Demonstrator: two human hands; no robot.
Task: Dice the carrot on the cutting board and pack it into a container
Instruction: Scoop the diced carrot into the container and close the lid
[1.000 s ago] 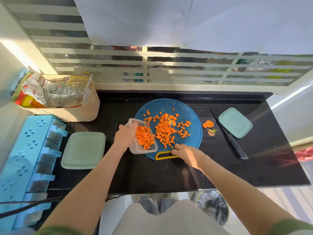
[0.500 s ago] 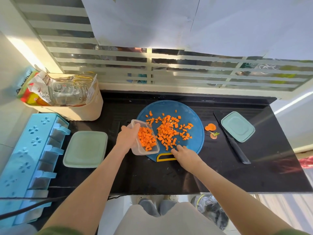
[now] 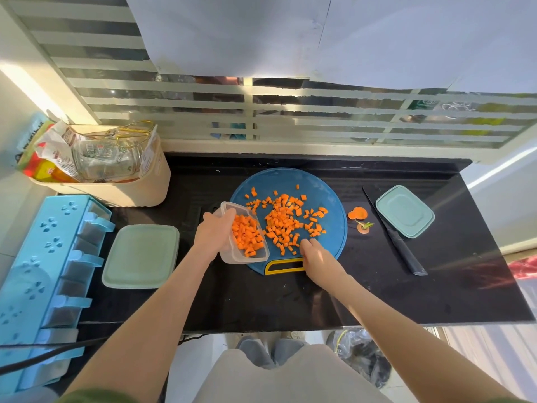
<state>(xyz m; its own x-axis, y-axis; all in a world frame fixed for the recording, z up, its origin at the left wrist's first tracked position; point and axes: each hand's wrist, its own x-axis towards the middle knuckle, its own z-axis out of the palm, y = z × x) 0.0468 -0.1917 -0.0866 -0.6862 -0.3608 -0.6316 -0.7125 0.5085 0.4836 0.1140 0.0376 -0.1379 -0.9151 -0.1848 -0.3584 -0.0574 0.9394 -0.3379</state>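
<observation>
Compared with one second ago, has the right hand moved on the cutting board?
Yes, slightly. The right hand has slid forward from the board's yellow handle toward the loose diced carrot.

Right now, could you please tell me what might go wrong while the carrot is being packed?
1. The left hand holds the container tipped at the board edge; dice pushed by the right hand may miss its rim and land on the counter.
2. Dice lie scattered across the board's far side, so strays could be left behind.
3. The knife lies loose to the right, where an arm might knock it.
</observation>
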